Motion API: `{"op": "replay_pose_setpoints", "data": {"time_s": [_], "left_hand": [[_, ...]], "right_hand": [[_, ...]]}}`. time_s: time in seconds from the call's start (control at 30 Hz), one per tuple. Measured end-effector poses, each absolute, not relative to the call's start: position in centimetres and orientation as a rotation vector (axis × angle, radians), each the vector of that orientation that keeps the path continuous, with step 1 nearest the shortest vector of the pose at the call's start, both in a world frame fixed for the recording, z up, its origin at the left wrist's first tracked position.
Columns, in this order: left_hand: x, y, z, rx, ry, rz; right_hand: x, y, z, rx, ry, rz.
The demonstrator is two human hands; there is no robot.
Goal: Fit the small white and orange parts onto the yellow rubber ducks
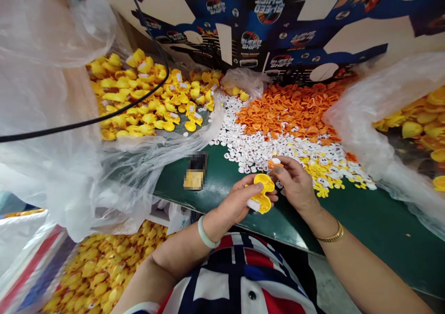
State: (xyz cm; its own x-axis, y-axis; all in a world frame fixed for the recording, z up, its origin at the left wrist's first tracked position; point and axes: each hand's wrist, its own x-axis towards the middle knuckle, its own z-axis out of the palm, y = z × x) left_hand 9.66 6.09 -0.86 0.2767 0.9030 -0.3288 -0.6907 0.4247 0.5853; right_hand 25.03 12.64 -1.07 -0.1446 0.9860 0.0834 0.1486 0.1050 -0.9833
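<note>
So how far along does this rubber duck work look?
Done, seemingly: a heap of whole yellow rubber ducks at lower left. In hand: the left hand holds a yellow duck piece; the right hand pinches a small orange piece. Left: large piles of orange bill pieces and round white eye pieces on the green table.

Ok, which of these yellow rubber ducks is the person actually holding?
The one gripped in the left hand, over the green bench: a yellow rubber duck with a white strip. The other ducks lie heaped in plastic, untouched.
</note>
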Motion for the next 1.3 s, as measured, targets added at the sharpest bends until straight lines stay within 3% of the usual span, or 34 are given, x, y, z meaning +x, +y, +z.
{"op": "replay_pose_setpoints", "data": {"time_s": [0.4,1.3], "left_hand": [[9.0,5.1,-0.5,0.605,0.457,0.619],[8.6,5.3,-0.1,0.706,0.517,0.624]], "right_hand": [[24.6,12.6,-1.4,-1.178,-1.470,1.258],[24.8,12.2,-2.5,-1.117,-1.770,1.247]]}}
